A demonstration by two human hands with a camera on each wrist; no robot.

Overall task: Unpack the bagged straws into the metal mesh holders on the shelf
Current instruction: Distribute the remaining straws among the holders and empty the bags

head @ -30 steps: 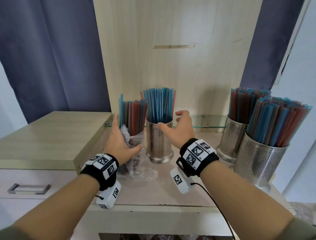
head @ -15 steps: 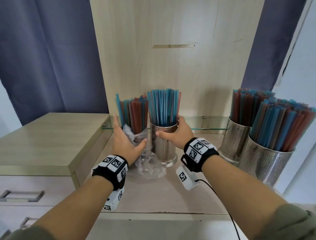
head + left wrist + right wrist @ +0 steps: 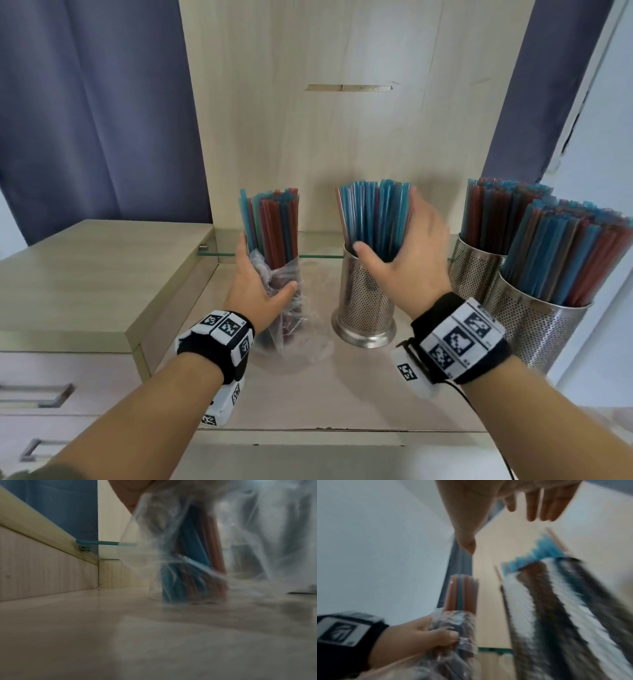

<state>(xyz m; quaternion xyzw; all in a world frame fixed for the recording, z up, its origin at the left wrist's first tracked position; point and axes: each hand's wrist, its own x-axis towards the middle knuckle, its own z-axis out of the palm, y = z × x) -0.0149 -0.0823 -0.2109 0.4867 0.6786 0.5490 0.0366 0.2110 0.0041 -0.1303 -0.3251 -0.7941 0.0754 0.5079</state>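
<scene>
Bagged straws (image 3: 274, 240) upright at frame centre-left, gripped by left hand (image 3: 255, 291); right hand (image 3: 407, 260) spread, nearer middle holder (image 3: 364, 301).

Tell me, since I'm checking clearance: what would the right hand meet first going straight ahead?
Probably the blue straws standing in the middle holder; the right hand is open beside them, though depth is unclear.

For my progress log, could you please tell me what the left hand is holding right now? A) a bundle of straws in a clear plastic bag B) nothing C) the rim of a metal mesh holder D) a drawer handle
A: the left hand grips the bagged straws, standing upright on the shelf.
</scene>
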